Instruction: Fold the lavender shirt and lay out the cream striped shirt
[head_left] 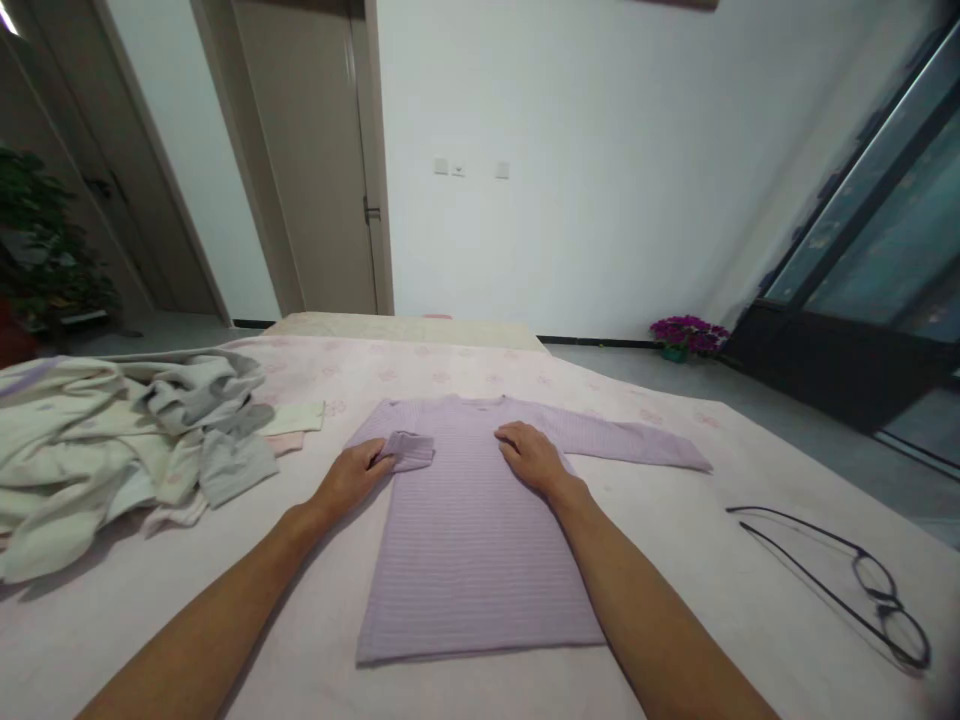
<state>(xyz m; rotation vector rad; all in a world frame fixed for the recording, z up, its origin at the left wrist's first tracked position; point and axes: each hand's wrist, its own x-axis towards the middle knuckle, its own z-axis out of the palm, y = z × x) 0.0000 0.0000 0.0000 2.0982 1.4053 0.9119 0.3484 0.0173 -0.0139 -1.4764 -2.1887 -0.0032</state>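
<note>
A lilac ribbed long-sleeved shirt (480,540) lies flat in front of me, its neckline at the far side and its hem toward me. Its left-side sleeve is folded inward, with the cuff end over the chest. My left hand (360,470) is closed on that folded sleeve, thumb and fingers pinching its edge. On the upper right of the chest rests my right hand (529,455), palm down with fingers slightly curled and holding nothing. The other sleeve (637,442) stretches out to the right across the sheet.
A heap of pale and grey clothes (112,430) lies at the left on the pink patterned bed sheet (300,600). Small folded cloths (296,417) sit beside it. Black-framed eyeglasses (874,590) lie unfolded at the right. Purple flowers (688,335) stand on the floor beyond.
</note>
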